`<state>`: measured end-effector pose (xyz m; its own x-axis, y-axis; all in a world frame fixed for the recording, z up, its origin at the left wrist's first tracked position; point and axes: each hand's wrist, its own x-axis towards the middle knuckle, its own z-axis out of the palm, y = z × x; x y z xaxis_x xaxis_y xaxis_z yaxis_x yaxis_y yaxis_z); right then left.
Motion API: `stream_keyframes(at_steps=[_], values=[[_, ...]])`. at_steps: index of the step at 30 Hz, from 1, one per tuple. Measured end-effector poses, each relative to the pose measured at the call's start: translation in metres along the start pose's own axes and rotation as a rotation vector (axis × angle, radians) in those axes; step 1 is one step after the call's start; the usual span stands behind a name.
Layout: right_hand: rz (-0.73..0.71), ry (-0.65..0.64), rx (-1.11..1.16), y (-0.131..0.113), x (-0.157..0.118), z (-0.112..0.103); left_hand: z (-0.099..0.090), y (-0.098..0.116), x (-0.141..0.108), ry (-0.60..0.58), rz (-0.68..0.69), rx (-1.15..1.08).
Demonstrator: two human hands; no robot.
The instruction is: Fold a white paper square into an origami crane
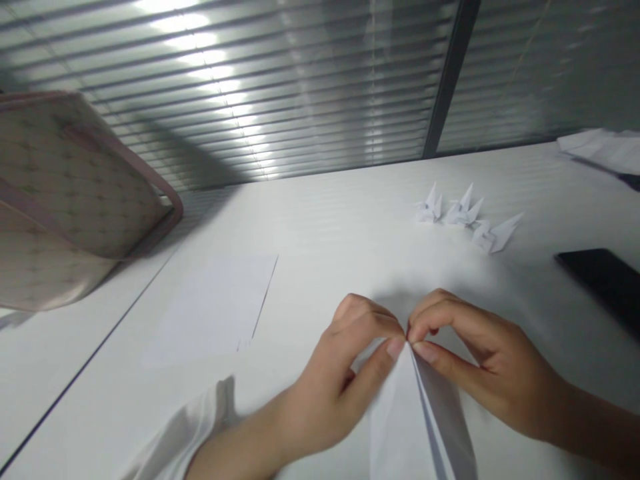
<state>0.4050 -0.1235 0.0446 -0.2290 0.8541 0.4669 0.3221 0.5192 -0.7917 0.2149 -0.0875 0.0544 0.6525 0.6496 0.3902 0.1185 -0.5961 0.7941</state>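
Note:
A folded sheet of white paper (403, 420) runs from the bottom edge of the view up to a narrow tip, with a dark gap between its folded layers. My left hand (345, 367) pinches that tip from the left, thumb against the index finger. From the right, my right hand (480, 360) pinches the same tip. The fingertips of both hands almost meet there. The paper's lower end lies outside the view.
Three white paper cranes (463, 212) stand at the back right. A black phone (607, 277) lies at the right edge, below crumpled white paper (603, 148). On the left are flat white paper (215, 307) and a patterned bag (75, 200), before window blinds (300, 87).

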Motion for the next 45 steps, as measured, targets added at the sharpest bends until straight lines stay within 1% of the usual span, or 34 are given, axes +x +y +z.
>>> stream_keyframes(at_steps=[2,4,6,7,9,12,14,16,19,22,24,27,31,33,36,38,40,42,45], values=[[0.042,0.011,0.007,-0.001,0.000,0.000,0.002,-0.001,-0.001,0.026,0.015,0.018],[0.047,0.045,-0.015,-0.001,-0.001,0.001,0.005,-0.002,-0.004,0.118,0.041,0.061],[0.002,0.101,-0.069,-0.002,-0.003,0.002,0.007,-0.001,-0.008,0.248,0.094,0.149],[-0.036,0.128,-0.101,-0.002,-0.004,0.003,0.007,0.000,-0.010,0.294,0.130,0.205],[-0.109,0.163,-0.161,-0.001,-0.005,0.004,0.007,0.003,-0.013,0.324,0.201,0.330],[-0.183,0.183,-0.268,0.001,-0.006,0.003,0.006,0.008,-0.015,0.298,0.271,0.466],[-0.250,0.197,-0.379,0.004,-0.008,0.000,0.009,0.009,-0.015,0.254,0.265,0.494],[-0.345,0.193,-0.512,0.006,-0.010,-0.003,0.014,0.010,-0.015,0.203,0.206,0.496],[-0.486,0.136,-0.667,0.007,-0.016,-0.003,0.022,0.009,-0.014,0.203,0.094,0.525],[-0.568,0.080,-0.697,0.006,-0.020,0.001,0.025,0.008,-0.013,0.167,0.068,0.556],[-0.549,0.054,-0.659,0.006,-0.019,0.002,0.024,0.007,-0.013,0.122,0.087,0.559],[-0.493,0.048,-0.605,0.013,-0.013,-0.004,0.019,0.002,-0.015,0.108,0.097,0.505],[-0.533,0.011,-0.669,0.030,-0.008,-0.019,0.008,-0.005,-0.019,0.119,0.090,0.324],[-0.545,-0.035,-0.706,0.037,-0.009,-0.024,0.004,-0.008,-0.019,0.105,0.058,0.240],[-0.550,-0.102,-0.698,0.041,-0.011,-0.024,0.000,-0.011,-0.019,0.149,-0.005,0.173],[-0.554,-0.121,-0.667,0.040,-0.012,-0.021,0.001,-0.013,-0.021,0.165,-0.032,0.150],[-0.555,-0.121,-0.650,0.038,-0.013,-0.019,0.003,-0.015,-0.024,0.154,-0.059,0.095],[-0.563,-0.113,-0.651,0.038,-0.014,-0.018,0.007,-0.017,-0.026,0.168,-0.111,-0.023],[-0.570,-0.118,-0.637,0.039,-0.016,-0.018,0.013,-0.020,-0.028,0.199,-0.229,-0.205]])
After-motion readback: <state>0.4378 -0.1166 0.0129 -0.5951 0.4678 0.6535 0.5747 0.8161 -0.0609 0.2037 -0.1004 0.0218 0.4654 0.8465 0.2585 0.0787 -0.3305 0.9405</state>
